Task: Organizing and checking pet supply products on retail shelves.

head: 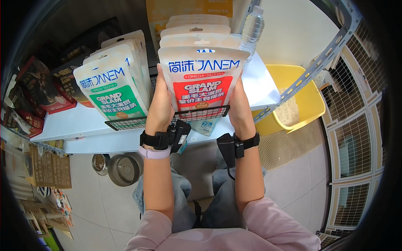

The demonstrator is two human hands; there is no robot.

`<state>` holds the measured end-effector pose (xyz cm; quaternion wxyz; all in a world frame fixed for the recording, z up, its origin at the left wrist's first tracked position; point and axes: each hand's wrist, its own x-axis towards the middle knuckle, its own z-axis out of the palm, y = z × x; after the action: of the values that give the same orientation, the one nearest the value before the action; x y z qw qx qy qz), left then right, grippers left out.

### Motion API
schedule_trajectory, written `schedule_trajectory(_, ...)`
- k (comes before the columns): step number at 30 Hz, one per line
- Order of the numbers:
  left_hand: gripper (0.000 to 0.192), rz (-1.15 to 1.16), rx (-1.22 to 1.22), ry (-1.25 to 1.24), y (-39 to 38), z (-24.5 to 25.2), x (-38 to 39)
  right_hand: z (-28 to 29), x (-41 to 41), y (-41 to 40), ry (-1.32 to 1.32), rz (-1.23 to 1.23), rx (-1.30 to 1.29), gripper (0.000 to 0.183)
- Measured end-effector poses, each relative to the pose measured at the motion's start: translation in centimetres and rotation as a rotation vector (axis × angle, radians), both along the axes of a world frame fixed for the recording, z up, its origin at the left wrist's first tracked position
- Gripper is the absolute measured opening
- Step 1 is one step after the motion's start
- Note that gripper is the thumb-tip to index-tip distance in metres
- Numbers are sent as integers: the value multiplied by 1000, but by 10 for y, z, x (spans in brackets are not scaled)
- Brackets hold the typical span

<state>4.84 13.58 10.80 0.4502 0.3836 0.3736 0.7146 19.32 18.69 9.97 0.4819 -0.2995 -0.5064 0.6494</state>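
Note:
My left hand [160, 102] presses the left edge of a white pouch with a red panel [203, 78], its fingers hidden behind the pouch. On the opposite edge, my right hand [239, 105] holds the same pouch, fingers likewise out of sight. The pouch stands upright at the front of a row of similar pouches [196, 29], inside a black wire basket [201, 114]. To the left of my left hand, white pouches with green panels [113, 94] lean in a row behind another stretch of black wire mesh [125, 123].
The basket sits on a white shelf [73, 120]. A clear water bottle [252, 29] stands at its back right. Dark red bags [42, 84] fill the left. Below are a yellow litter tray [301, 103], metal bowls [124, 169] and cardboard boxes [51, 169]. Wire cages [351, 157] line the right.

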Motion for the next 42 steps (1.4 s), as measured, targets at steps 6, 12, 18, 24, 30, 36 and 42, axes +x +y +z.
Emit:
schedule_trajectory(6, 65, -3, -1, -5, -1, 0, -1, 5, -1, -3, -43, -2, 48, 68)
schedule_trajectory(12, 64, 3, 0, -30, 1, -2, 0, 1, -1, -1, 14, -35, 0, 61)
schedule_trajectory(18, 63, 26, 21, 41, -1, -1, 1, -1, -1, 1, 30, -29, -18, 60)
schedule_trajectory(24, 64, 38, 8, 29, -1, 0, 2, -10, -5, 8, 54, -120, 56, 59)
schedule_trajectory(30, 65, 19, 8, 32, -2, -1, 1, -2, -1, 1, 11, -25, 28, 64)
schedule_trajectory(36, 66, 1, 8, 36, -2, 0, 1, -3, 0, 1, -1, -15, 54, 65)
schedule_trajectory(42, 66, -15, -2, 28, -2, 0, 1, -2, -1, 0, 5, -20, 51, 62)
